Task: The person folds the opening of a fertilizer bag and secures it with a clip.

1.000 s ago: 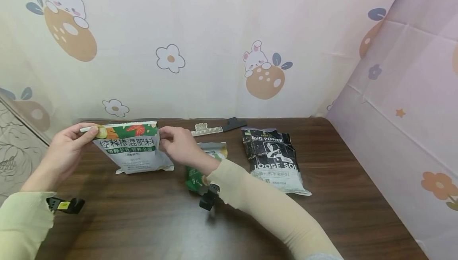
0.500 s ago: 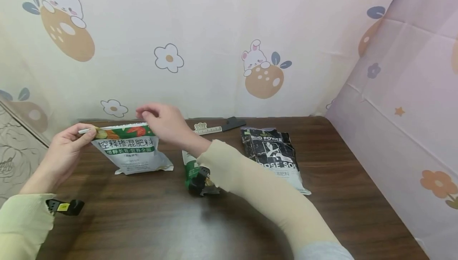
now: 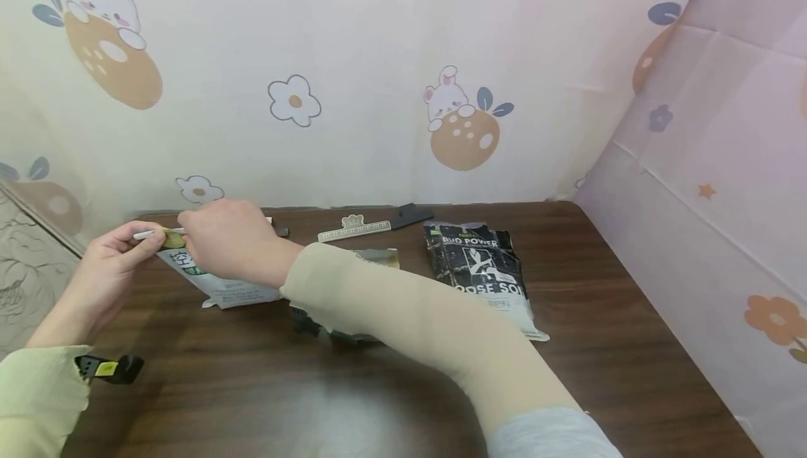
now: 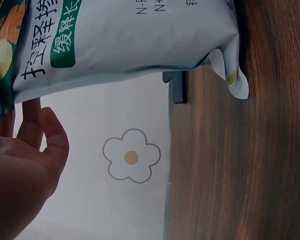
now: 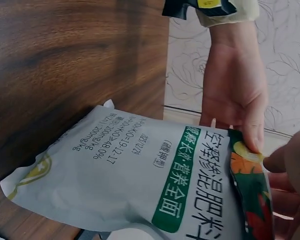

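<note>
A white fertilizer bag with a green, vegetable-printed top band leans upright on the table's left side. My left hand pinches its upper left corner, where a thin white rod end sticks out past the fingers. Close by, my right hand covers most of the bag's upper half in the head view. In the right wrist view, the right thumb and fingers pinch at the top edge of the bag, right beside the left thumb. From the left wrist, the bag shows its bulging side and folded bottom corner.
A black-and-white "Loose Soil" bag lies right of centre. My right sleeve mostly hides a green bag. Behind them lie a white ruler clip and a black clip; a small black piece shows beside the fertilizer bag.
My right hand has left the bag's right top corner, risen over it and moved left along the top edge to beside the left hand. The left hand keeps its pinch.
</note>
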`<action>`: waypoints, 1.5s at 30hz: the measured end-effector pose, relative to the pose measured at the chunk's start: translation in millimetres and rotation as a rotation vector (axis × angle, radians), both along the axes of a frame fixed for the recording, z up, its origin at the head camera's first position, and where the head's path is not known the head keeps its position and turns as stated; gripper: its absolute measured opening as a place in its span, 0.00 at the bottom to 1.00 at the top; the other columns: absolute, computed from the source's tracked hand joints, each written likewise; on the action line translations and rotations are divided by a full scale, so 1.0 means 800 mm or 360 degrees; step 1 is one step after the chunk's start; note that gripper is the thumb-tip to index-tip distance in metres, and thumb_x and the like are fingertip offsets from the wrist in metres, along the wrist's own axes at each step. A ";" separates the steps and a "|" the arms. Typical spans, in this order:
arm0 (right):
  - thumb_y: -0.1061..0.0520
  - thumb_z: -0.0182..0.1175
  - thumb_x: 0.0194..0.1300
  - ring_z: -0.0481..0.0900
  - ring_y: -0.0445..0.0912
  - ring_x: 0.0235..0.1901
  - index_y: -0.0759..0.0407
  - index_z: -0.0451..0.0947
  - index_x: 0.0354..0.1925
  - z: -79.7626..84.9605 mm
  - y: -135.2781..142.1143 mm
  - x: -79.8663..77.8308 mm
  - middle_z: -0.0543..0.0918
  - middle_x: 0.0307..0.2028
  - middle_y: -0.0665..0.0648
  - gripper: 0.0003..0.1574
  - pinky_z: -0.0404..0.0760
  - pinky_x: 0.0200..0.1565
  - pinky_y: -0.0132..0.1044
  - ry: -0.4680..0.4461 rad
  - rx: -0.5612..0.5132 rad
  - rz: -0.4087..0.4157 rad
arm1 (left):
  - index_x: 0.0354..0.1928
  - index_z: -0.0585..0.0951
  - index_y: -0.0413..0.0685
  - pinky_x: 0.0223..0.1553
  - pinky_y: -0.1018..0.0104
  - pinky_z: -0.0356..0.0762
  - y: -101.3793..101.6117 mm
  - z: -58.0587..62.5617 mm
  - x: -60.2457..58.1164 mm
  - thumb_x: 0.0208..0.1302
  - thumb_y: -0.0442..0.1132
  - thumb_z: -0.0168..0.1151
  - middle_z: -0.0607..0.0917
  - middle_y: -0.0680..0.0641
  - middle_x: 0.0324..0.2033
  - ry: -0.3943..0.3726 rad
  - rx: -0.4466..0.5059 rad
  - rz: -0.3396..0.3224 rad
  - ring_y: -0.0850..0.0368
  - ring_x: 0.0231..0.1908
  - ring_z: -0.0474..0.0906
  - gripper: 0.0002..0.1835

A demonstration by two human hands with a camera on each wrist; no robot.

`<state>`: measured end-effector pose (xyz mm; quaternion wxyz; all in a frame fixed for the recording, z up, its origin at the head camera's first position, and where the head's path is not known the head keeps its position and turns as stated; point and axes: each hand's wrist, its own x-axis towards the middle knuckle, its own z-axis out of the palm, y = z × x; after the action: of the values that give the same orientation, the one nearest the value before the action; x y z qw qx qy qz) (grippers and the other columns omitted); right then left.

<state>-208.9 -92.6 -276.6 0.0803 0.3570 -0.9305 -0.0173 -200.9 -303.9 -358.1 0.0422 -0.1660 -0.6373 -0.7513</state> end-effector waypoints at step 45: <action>0.41 0.51 0.76 0.74 0.36 0.26 0.40 0.83 0.42 -0.006 0.032 -0.006 0.78 0.27 0.39 0.14 0.72 0.23 0.31 -0.0048 -0.0094 -0.0078 | 0.41 0.87 0.42 0.44 0.78 0.69 -0.002 -0.006 -0.005 0.71 0.28 0.57 0.87 0.56 0.35 0.0016 -0.0129 0.0117 0.66 0.37 0.78 0.10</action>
<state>-213.4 -66.7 -281.7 0.0764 0.3317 -0.9402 0.0134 -205.2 -305.3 -362.9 0.0662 -0.1478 -0.6728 -0.7219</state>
